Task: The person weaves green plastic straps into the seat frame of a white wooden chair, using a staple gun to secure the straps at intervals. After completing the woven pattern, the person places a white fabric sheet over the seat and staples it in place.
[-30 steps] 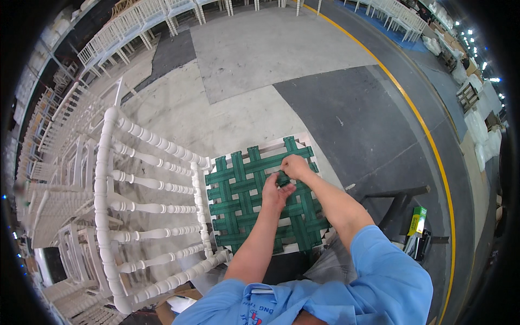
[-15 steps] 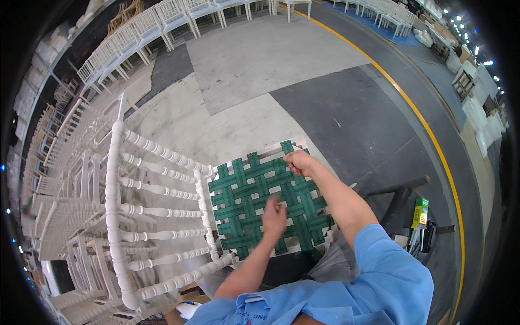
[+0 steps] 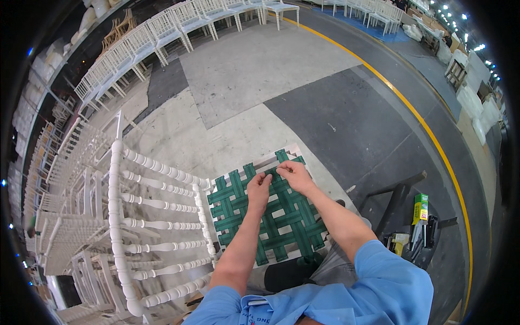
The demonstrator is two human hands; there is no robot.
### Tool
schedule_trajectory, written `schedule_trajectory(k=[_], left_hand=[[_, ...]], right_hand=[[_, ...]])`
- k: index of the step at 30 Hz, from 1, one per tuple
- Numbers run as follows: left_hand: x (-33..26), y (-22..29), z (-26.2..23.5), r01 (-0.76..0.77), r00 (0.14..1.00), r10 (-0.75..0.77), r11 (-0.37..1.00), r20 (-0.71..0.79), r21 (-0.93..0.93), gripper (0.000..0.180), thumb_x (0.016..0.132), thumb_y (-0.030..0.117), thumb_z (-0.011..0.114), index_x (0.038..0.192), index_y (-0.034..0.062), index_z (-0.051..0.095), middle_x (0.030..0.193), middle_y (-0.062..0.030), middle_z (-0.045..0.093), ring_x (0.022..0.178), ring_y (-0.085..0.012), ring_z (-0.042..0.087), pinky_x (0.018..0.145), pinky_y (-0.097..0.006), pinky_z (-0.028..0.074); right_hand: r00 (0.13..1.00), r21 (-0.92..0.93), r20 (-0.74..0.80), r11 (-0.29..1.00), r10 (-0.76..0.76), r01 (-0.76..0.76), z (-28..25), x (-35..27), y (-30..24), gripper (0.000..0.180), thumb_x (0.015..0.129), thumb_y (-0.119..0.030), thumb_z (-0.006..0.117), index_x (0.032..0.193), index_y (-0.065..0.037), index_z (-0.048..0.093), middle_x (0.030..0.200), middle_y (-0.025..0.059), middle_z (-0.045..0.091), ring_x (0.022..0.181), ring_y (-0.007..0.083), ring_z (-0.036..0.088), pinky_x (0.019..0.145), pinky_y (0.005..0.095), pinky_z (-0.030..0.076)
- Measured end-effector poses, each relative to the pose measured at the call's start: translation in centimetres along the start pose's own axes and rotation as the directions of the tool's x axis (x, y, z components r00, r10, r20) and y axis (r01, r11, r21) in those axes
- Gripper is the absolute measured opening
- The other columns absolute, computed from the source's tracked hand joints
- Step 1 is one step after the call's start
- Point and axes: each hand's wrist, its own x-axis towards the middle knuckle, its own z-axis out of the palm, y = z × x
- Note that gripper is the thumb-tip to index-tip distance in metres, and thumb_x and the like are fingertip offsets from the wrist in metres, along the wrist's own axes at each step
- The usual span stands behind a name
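A white chair (image 3: 116, 216) with turned spindles stands in front of me, its back to my left. Its seat frame carries a woven lattice of green webbing straps (image 3: 279, 222). My left hand (image 3: 259, 189) is closed in a pinch over the far part of the weave, at a strap. Close beside it on the right, my right hand (image 3: 296, 176) pinches the same strap, fingertips nearly meeting those of the left. The fingers hide the exact spot they grip. Loose strap ends stick out past the far edge of the seat.
Several white chair frames (image 3: 65, 216) are crowded at the left. A row of white chairs (image 3: 168, 32) lines the far side. To my right, a dark stand leg (image 3: 398, 197), a green and yellow box (image 3: 420, 208) and hand tools (image 3: 417, 238) sit near the yellow floor line (image 3: 433, 135).
My left hand has moved from the middle of the weave to its far part, next to my right hand. The right hand has shifted slightly nearer and left. The view has tilted a little.
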Motion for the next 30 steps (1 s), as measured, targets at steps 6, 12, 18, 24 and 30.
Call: schedule_trajectory(k=[6, 12, 18, 24, 30], left_hand=[[0.0, 0.9, -0.6, 0.108, 0.994, -0.112, 0.982, -0.019, -0.155, 0.010, 0.097, 0.015, 0.072, 0.098, 0.0055, 0.070, 0.085, 0.0053, 0.062, 0.079, -0.0064, 0.053, 0.071, -0.023, 0.043], [0.1, 1.1, -0.7, 0.038, 0.999, -0.041, 0.995, -0.027, -0.089, 0.010, 0.094, 0.009, 0.074, 0.101, 0.0031, 0.070, 0.094, 0.0016, 0.065, 0.085, -0.0107, 0.059, 0.080, -0.028, 0.049], [-0.4, 0.6, 0.1, -0.475, 0.850, 0.527, 0.761, 0.005, 0.442, 0.016, 0.088, 0.004, 0.075, 0.103, 0.0015, 0.070, 0.105, -0.0092, 0.070, 0.095, -0.0242, 0.066, 0.087, -0.034, 0.053], [1.8, -1.8, -2.0, -0.176, 0.975, 0.219, 0.872, -0.043, 0.458, 0.021, 0.092, 0.015, 0.073, 0.109, 0.0026, 0.071, 0.105, -0.0114, 0.070, 0.098, -0.0259, 0.068, 0.086, -0.035, 0.055], [3.4, -3.9, -0.3, -0.165, 0.960, 0.274, 0.705, -0.050, 0.690, 0.028, 0.096, 0.017, 0.065, 0.119, 0.0022, 0.069, 0.114, -0.0172, 0.070, 0.113, -0.0350, 0.065, 0.099, -0.044, 0.049]], right_hand=[[0.967, -0.056, -0.086, 0.970, -0.241, 0.237, 1.3, -0.8, -1.5, 0.018, 0.092, -0.014, 0.070, 0.106, -0.003, 0.070, 0.091, 0.0106, 0.072, 0.082, 0.0233, 0.068, 0.074, 0.0362, 0.053], [0.933, -0.286, 0.025, 0.892, -0.358, 0.350, 0.9, -0.5, -2.0, 0.015, 0.089, -0.010, 0.069, 0.104, -0.005, 0.071, 0.099, 0.0126, 0.070, 0.095, 0.0334, 0.067, 0.081, 0.0403, 0.054], [0.932, -0.300, 0.020, 0.887, -0.361, 0.350, 0.0, -0.1, -1.2, 0.011, 0.090, -0.012, 0.069, 0.099, -0.005, 0.071, 0.099, 0.0113, 0.066, 0.095, 0.0330, 0.066, 0.081, 0.0405, 0.053], [0.938, -0.333, 0.133, 0.877, -0.319, 0.346, 1.8, 2.8, 0.6, 0.011, 0.090, -0.013, 0.068, 0.097, -0.005, 0.072, 0.098, 0.0126, 0.066, 0.095, 0.0340, 0.066, 0.082, 0.0417, 0.053], [0.999, -0.568, 0.026, 0.822, -0.037, 0.046, 3.2, 10.1, 5.2, 0.014, 0.089, -0.020, 0.069, 0.093, -0.009, 0.078, 0.101, 0.0148, 0.068, 0.098, 0.0361, 0.067, 0.086, 0.0473, 0.053]])
